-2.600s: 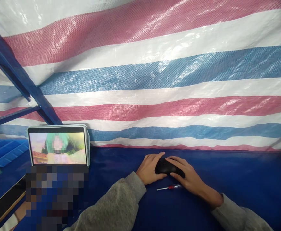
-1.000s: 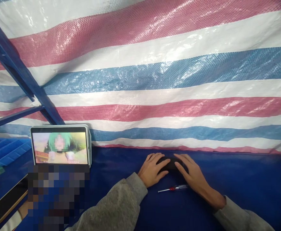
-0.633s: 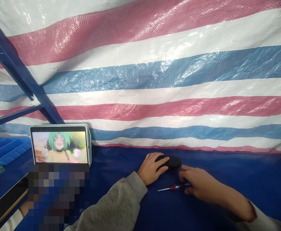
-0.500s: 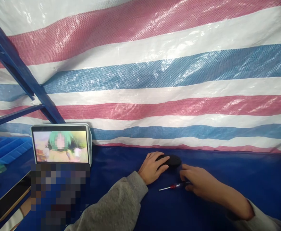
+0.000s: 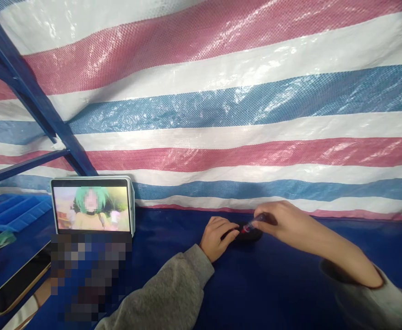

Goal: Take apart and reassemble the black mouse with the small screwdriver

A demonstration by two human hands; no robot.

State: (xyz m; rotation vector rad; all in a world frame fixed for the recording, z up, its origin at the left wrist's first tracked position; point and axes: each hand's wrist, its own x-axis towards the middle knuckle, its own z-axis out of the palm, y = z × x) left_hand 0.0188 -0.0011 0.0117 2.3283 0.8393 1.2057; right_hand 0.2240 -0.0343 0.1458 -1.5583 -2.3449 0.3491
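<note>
On the blue table lies a black computer mouse (image 5: 250, 235), partly covered by fingers. My left hand (image 5: 217, 238) grips its left end, thumb in front and fingers over the top. A small screwdriver (image 5: 256, 223) with a dark handle and red collar is in my right hand (image 5: 277, 222), fingers wrapped round the handle. It is tilted, pointing down and left at the mouse near my left fingertips. The screwdriver's tip is hidden or too small to make out, so I cannot tell whether it touches the mouse.
A tablet (image 5: 92, 206) playing a cartoon stands at the left. Nearer lie a phone (image 5: 17, 279) and a blurred-out patch beside another person's forearm (image 5: 42, 293). Blue trays (image 5: 15, 211) sit far left. Striped sheeting (image 5: 221, 110) and a blue metal frame (image 5: 39, 96) rise behind.
My right hand has lifted the screwdriver from the tabletop and brought it up over the mouse. My left hand stays on the mouse. The view has shifted slightly.
</note>
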